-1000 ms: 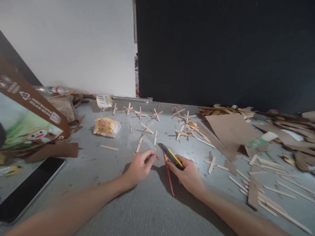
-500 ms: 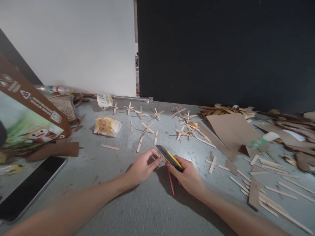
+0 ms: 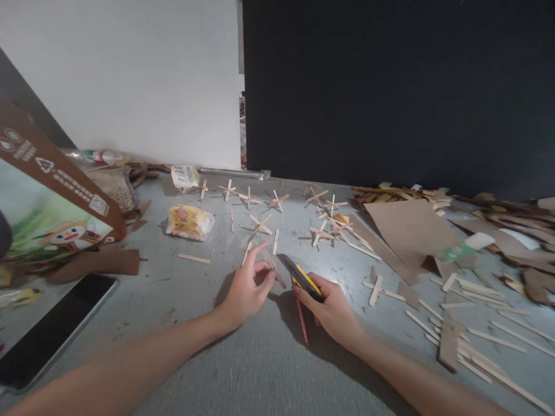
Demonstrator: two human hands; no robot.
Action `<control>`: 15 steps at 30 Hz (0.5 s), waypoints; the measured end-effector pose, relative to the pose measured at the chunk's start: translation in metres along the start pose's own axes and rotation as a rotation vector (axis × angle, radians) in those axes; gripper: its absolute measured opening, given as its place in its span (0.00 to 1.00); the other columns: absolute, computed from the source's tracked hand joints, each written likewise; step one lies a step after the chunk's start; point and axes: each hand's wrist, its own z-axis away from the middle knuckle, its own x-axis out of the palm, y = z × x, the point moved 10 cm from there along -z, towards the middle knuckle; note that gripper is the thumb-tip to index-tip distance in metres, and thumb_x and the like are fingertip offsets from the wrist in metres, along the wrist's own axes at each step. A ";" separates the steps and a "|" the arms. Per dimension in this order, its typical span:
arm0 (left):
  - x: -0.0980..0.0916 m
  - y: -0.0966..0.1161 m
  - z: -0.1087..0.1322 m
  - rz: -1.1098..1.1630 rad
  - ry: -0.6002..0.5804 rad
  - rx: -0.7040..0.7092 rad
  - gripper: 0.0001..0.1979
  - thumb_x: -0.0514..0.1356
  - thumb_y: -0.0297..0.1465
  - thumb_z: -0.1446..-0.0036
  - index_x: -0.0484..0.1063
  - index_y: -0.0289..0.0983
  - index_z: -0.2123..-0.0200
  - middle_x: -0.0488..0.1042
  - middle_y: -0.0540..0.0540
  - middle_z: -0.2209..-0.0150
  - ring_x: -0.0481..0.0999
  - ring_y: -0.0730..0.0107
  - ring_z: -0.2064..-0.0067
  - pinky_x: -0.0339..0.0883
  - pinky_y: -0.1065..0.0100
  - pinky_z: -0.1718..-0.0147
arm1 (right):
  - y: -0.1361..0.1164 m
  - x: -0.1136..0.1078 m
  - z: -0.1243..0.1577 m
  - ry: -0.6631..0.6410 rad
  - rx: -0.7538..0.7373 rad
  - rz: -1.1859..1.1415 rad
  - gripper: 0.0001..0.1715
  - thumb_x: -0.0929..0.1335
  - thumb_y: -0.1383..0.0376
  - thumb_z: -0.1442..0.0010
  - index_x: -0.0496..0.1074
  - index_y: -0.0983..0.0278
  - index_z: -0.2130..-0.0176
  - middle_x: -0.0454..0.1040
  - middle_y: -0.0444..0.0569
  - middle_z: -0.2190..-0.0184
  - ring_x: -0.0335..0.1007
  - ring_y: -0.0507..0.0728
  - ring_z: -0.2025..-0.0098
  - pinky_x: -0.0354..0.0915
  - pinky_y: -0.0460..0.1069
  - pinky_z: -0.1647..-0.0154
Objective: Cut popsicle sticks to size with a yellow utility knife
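My left hand [image 3: 247, 289] rests on the grey table [image 3: 269, 358] and pinches a short wooden craft stick [image 3: 274, 268], its index finger stretched out. My right hand [image 3: 332, 309] is closed around a yellow and black utility knife [image 3: 301, 276], whose tip points toward the stick. A red pencil [image 3: 300, 315] lies on the table under my right hand. Between the two hands there is only a small gap.
Several glued stick crosses [image 3: 260, 222] and loose sticks lie ahead. Brown cardboard sheets [image 3: 407, 228] and scraps fill the right side, with a glue bottle [image 3: 463, 247]. A dark tablet [image 3: 47, 332], a printed box [image 3: 47, 208] and a yellow packet [image 3: 189, 222] sit left.
My left hand has picked up a wooden stick and turned it while raising the index finger. My right hand with the knife has barely moved.
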 end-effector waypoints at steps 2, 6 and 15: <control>0.004 -0.002 -0.001 -0.090 -0.037 0.014 0.26 0.57 0.31 0.35 0.59 0.37 0.35 0.78 0.50 0.67 0.77 0.67 0.66 0.71 0.65 0.61 | 0.004 0.001 0.000 -0.009 0.034 -0.021 0.20 0.67 0.46 0.38 0.67 0.60 0.67 0.62 0.39 0.79 0.57 0.50 0.82 0.54 0.47 0.80; 0.012 -0.006 0.001 -0.255 -0.106 0.036 0.22 0.57 0.28 0.36 0.66 0.38 0.39 0.79 0.46 0.62 0.78 0.65 0.61 0.73 0.62 0.57 | 0.002 -0.001 -0.001 0.006 0.017 -0.030 0.22 0.67 0.45 0.37 0.66 0.59 0.69 0.60 0.38 0.79 0.58 0.50 0.81 0.54 0.46 0.80; 0.028 0.014 0.013 -0.716 -0.188 0.317 0.21 0.56 0.22 0.36 0.70 0.35 0.40 0.75 0.41 0.56 0.74 0.55 0.47 0.71 0.50 0.45 | 0.003 -0.001 -0.001 0.011 0.006 -0.016 0.22 0.67 0.45 0.37 0.66 0.59 0.69 0.60 0.38 0.80 0.59 0.50 0.81 0.55 0.46 0.80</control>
